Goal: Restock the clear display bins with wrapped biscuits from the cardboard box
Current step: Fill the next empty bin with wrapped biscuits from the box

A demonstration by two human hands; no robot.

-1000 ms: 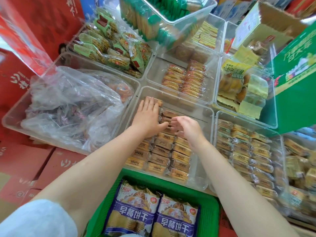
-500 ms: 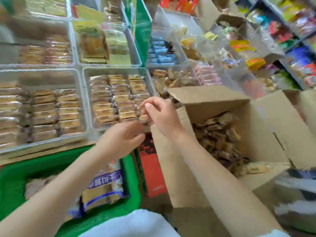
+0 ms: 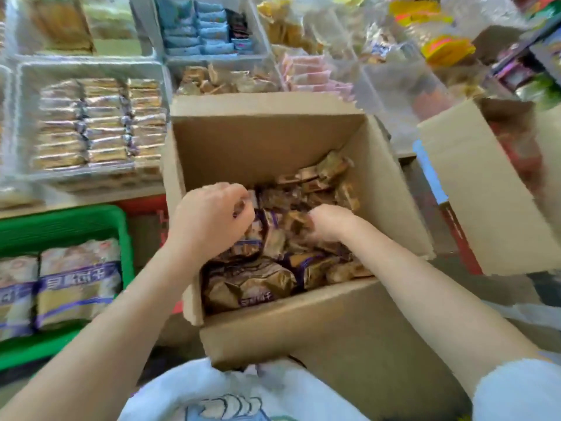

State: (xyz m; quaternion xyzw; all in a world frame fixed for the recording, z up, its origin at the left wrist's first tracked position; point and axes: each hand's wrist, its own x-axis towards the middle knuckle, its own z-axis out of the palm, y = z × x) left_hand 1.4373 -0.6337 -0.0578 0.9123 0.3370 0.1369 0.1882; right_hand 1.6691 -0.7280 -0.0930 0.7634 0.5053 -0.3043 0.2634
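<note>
The cardboard box (image 3: pixel 303 141) is plain brown. The wrapped biscuits (image 3: pixel 252 284) inside it are gold-brown with dark purple bands. The basket (image 3: pixel 63 220) on the left is bright green, and its big packs (image 3: pixel 79 281) are cream and yellow with purple stripes. The clear display bin (image 3: pixel 27 123) holds pale golden packets (image 3: pixel 100 123). Further back are light blue packets (image 3: pixel 197 28) and pink ones (image 3: pixel 309 74).

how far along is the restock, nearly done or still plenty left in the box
Done: the clear bin left of the box holds neat rows of wrapped biscuits. In hand: both hands are down in the cardboard box, the left hand and right hand curled over loose packs; blur hides whether they grip any. Left: packs cover the box bottom, so several more loads seem likely.
</note>
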